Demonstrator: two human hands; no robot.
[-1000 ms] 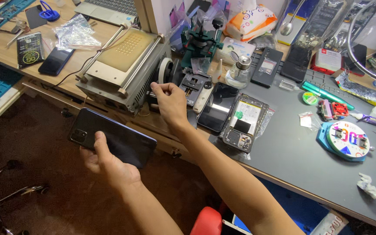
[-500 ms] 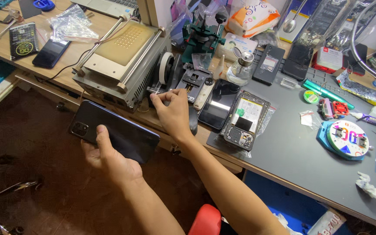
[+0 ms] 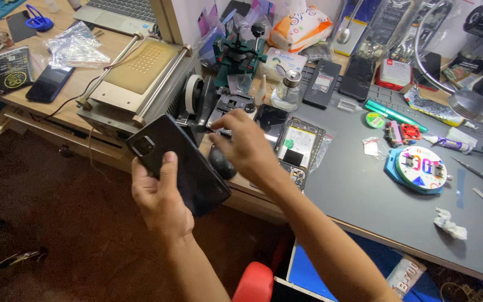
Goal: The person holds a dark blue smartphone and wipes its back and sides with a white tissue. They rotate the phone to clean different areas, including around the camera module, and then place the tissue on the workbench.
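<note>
The left hand (image 3: 160, 198) holds a dark phone (image 3: 177, 163) by one end, over the floor (image 3: 57, 223) and not over the bench. The grip looks thin, so the phone may slip and drop. The right hand (image 3: 247, 146) has its fingers pinched near an opened phone (image 3: 300, 148); can't tell if it holds sth. The grey bench (image 3: 364, 196) is very crowded w/ tools, in a small repair room.

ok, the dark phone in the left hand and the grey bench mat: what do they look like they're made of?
Phone in the left hand: back panel looks like glossy dark plastic or glass, since it shows a soft sheen with no texture; which one cannot be told. Bench mat: seems a matte grey rubber or silicone sheet, with flat, dull, even colour and no glare.
</note>
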